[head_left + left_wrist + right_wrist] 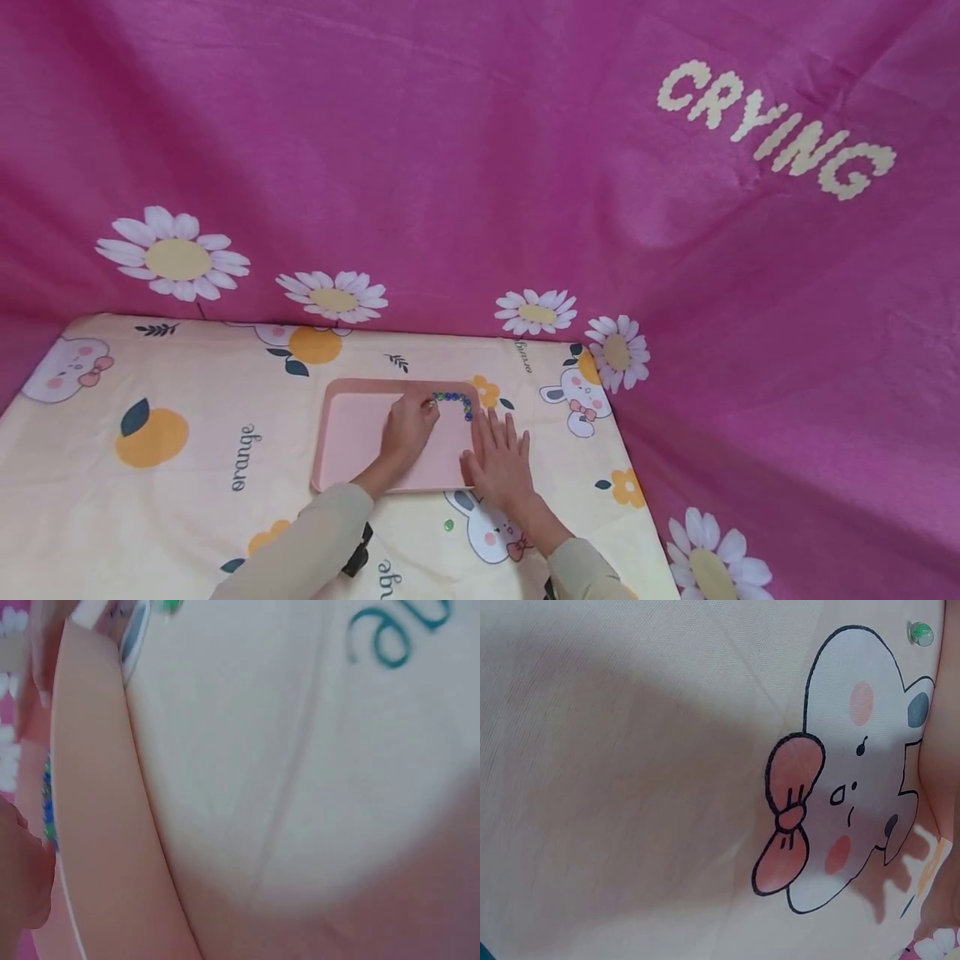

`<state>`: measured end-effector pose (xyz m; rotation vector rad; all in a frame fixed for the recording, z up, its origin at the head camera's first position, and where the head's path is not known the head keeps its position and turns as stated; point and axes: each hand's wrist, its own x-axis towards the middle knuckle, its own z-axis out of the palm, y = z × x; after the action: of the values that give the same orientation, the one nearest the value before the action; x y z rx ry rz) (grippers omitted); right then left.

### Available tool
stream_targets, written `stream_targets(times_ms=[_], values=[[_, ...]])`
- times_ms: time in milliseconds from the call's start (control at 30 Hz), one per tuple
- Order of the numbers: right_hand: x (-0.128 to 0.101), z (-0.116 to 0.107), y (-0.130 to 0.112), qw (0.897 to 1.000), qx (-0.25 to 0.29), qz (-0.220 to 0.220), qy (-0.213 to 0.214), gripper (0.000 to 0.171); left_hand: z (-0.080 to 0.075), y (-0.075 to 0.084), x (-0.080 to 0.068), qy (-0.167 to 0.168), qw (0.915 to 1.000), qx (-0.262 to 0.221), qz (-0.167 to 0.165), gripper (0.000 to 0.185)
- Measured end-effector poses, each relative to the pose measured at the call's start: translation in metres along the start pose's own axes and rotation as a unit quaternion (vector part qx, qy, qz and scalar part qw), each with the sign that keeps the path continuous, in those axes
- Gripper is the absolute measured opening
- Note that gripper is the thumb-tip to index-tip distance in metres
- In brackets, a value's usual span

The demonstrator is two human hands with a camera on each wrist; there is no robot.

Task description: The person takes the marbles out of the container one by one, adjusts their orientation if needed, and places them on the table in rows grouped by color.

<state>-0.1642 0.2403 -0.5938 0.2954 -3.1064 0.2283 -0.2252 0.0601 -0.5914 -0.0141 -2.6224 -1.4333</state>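
Note:
A pink rectangular tray lies on the table. Blue and green glass marbles line its far right corner in a bent row. My left hand reaches into the tray, its thumb and fingertips pinching a marble at the row's left end; the fingers mostly cover it. My right hand rests over the tray's right rim with fingers spread. In the left wrist view the left hand is partly seen beside the marble row, behind the tray's near wall.
A loose green marble lies on the patterned tablecloth, in front of the tray; the right wrist view shows this green marble too. Pink cloth with printed daisies hangs behind and to the right of the table.

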Motion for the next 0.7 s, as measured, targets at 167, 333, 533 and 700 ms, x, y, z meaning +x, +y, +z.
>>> stream_targets(times_ms=[167, 333, 533, 700], values=[[0.000, 0.000, 0.000, 1.000, 0.007, 0.000, -0.001, 0.071, -0.006, 0.008, -0.021, -0.023, 0.9967, -0.062, 0.046, 0.014], [0.000, 0.001, 0.002, 1.000, -0.003, -0.005, 0.003, 0.071, -0.015, 0.019, -0.049, -0.078, 0.9875, -0.115, 0.074, 0.013], [0.001, 0.001, 0.002, 1.000, -0.005, -0.009, -0.001, 0.070, -0.026, 0.024, -0.083, -0.130, 0.9770, -0.151, 0.075, 0.016], [0.002, 0.002, 0.001, 1.000, 0.007, 0.000, -0.008, 0.070, -0.031, 0.020, -0.100, -0.143, 0.9738, -0.149, 0.096, 0.012]])
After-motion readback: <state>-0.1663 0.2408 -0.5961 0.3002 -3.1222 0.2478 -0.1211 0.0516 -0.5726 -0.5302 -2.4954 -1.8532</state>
